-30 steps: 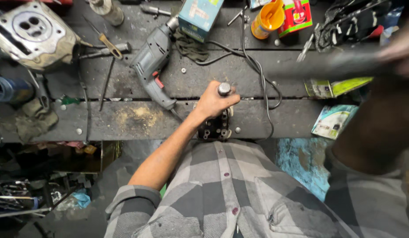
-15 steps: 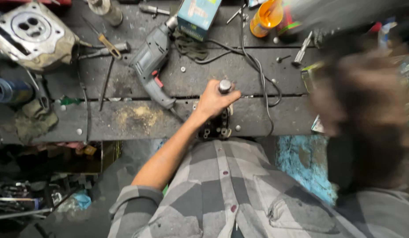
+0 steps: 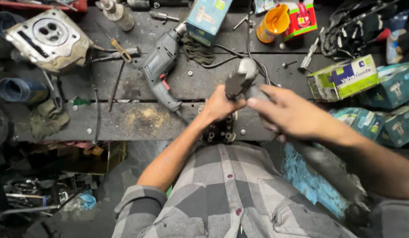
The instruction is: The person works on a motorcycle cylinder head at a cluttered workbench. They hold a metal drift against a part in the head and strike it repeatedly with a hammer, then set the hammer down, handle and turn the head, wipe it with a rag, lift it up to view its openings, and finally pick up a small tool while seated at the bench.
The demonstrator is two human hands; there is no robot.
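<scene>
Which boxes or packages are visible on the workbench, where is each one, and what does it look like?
Teal box: top centre, behind the drill, rectangular, pale label.
Red carton: top, right of the orange jug, red with green.
Green-white box: right side, lying flat, with a blue panel.
Teal boxes: far right edge, stacked, several, teal with white patches.

Teal carton [image 3: 209,20] at top; green-white box [image 3: 343,77], teal boxes [image 3: 392,103] right.

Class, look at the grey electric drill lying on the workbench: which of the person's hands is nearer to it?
Left. The left hand sits just right of the drill, beside its handle; the right hand is farther right.
</scene>
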